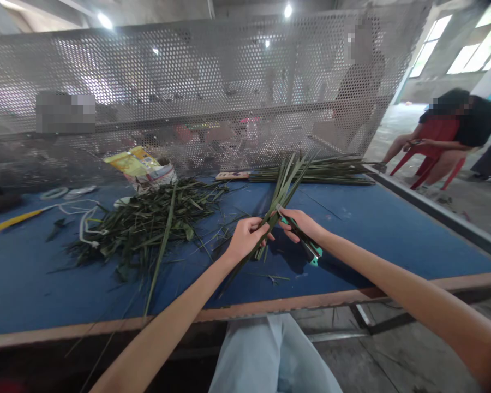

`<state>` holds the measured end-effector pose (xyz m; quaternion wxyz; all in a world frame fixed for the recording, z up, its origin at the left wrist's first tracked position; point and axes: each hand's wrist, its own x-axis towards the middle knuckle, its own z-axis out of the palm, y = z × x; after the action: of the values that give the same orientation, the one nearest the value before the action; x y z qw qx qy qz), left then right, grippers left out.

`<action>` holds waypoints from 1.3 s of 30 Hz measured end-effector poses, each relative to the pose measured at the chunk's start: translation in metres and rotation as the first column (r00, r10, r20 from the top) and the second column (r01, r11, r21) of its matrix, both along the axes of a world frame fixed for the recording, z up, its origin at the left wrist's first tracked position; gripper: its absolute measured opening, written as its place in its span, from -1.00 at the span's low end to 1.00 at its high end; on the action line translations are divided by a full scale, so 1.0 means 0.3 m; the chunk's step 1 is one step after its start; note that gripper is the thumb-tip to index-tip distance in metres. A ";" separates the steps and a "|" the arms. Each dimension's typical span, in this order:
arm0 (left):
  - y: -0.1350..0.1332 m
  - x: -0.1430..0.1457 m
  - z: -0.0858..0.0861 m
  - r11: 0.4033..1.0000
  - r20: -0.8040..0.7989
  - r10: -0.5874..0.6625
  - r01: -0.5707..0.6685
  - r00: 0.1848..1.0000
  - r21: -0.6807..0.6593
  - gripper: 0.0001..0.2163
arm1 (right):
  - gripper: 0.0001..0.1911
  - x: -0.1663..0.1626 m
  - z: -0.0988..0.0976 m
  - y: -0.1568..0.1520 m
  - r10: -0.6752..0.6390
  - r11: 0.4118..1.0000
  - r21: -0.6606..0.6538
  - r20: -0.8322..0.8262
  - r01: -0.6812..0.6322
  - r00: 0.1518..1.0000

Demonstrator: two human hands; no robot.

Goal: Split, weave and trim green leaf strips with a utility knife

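Over the blue table, my left hand (249,239) pinches a bunch of long green leaf strips (284,188) near its lower part. The strips fan out upward, away from me. My right hand (300,225) is closed around a black and teal hand tool (313,252) with a small metal head. That head meets the strips just above my left fingers; its exact kind is unclear. Part of the tool lies hidden under my right fingers. Short cut ends hang below the bunch, and a small scrap (274,279) lies on the table near the front edge.
A heap of leaf scraps (163,224) lies left, before a yellow and white bag (141,166). A yellow-handled tool (16,221) and white cord (84,221) lie further left. Long strips (331,172) lie behind, by a perforated metal screen (229,71). A person (470,125) sits right.
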<state>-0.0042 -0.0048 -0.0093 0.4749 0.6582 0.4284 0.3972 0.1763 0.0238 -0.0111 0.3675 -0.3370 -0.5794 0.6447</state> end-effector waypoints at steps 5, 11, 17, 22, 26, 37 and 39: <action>0.001 0.001 -0.009 0.999 -0.001 0.010 -0.010 1.000 0.054 -0.75 | -0.61 -0.046 -0.035 -0.041 0.114 0.993 -0.019 0.056 -0.113 0.992; -0.003 0.007 -0.006 1.000 0.036 0.012 -0.013 0.999 0.016 -0.74 | -0.66 -0.034 -0.022 -0.024 0.112 0.994 0.001 0.047 -0.112 0.993; -0.005 0.007 0.006 0.996 0.076 0.039 -0.032 0.996 -0.086 -0.77 | -0.74 0.018 0.004 0.028 -0.030 0.999 0.037 -0.035 0.032 0.999; -0.012 0.007 0.013 0.997 0.049 0.033 -0.030 0.998 -0.068 -0.78 | -0.75 0.017 -0.005 0.032 -0.041 0.999 0.008 -0.052 0.041 0.998; -0.013 0.008 0.007 0.998 0.048 0.031 -0.029 0.998 -0.047 -0.78 | -0.73 -0.008 -0.012 0.001 0.003 1.000 0.000 0.003 -0.003 1.000; -0.002 0.011 -0.011 0.998 0.073 0.019 -0.015 0.997 -0.060 -0.80 | -0.65 -0.031 -0.027 -0.027 0.110 0.994 0.013 0.064 -0.111 0.992; -0.005 0.014 -0.003 0.995 0.075 0.022 -0.015 0.997 -0.102 -0.79 | -0.66 -0.020 -0.019 -0.014 0.059 0.998 0.016 0.047 -0.060 0.997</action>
<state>-0.0002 -0.0064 -0.0101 0.5199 0.6137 0.4356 0.4041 0.1702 0.0195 -0.0167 0.3373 -0.3314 -0.6032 0.6424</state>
